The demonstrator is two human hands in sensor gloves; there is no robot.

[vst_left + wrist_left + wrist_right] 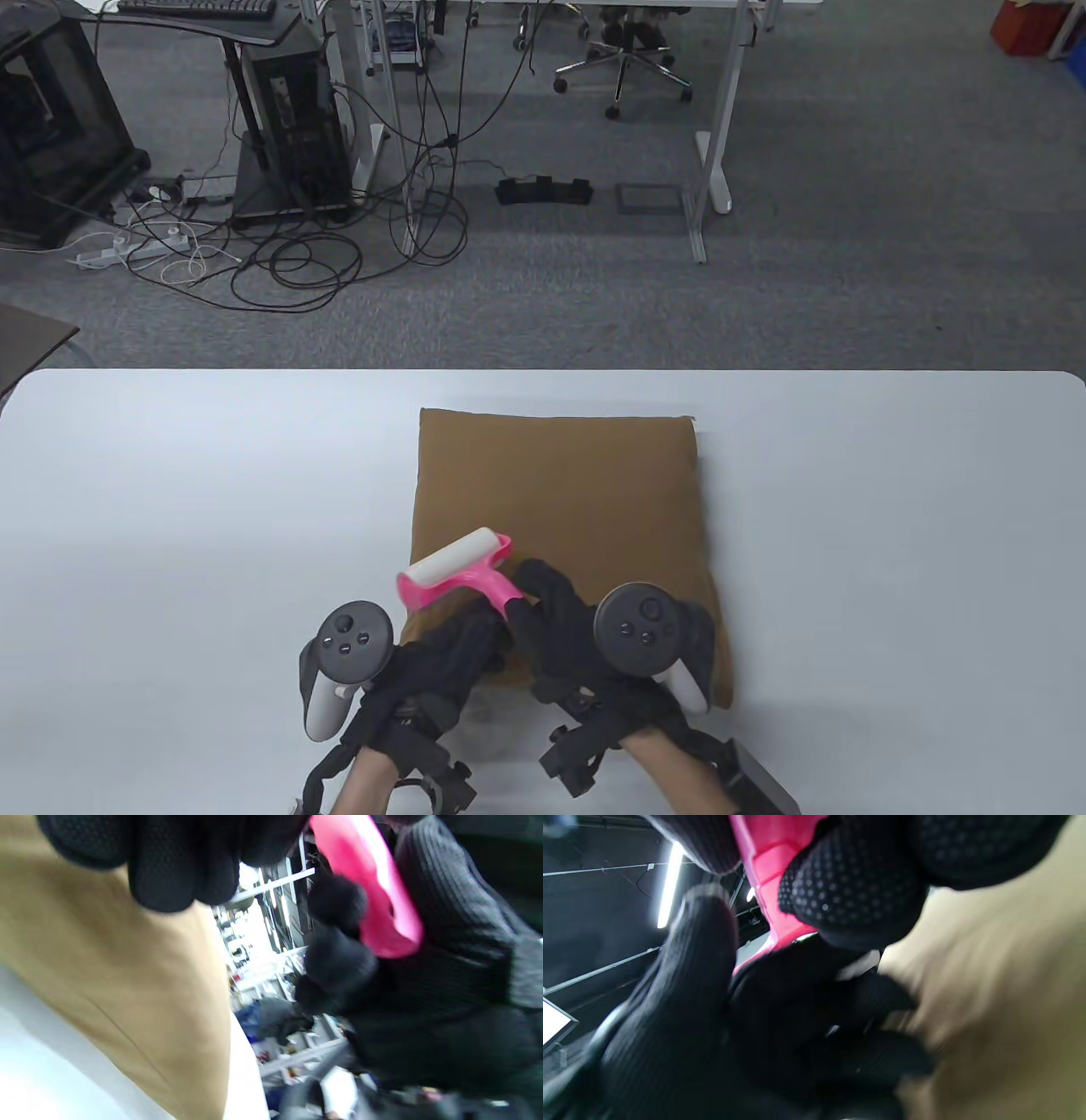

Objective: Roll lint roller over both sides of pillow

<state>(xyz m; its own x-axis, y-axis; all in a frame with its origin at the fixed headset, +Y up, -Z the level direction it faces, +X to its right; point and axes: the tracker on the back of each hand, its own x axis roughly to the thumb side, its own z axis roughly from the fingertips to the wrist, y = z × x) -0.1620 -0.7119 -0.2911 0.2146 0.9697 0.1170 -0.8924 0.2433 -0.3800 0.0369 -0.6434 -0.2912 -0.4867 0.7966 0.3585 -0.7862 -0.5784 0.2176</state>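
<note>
Brown pillow flat on white table, pink lint roller over its 7 o'clock corner, right hand gripping the handle, left hand curled against it, grip unclear

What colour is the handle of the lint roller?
Pink; the lint roller shows best in the table view.

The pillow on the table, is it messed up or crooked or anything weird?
Nothing stands out. The brown pillow lies flat and fairly square on the white table, with no tears or spills showing. The pink lint roller sits tilted near its front-left corner.
</note>
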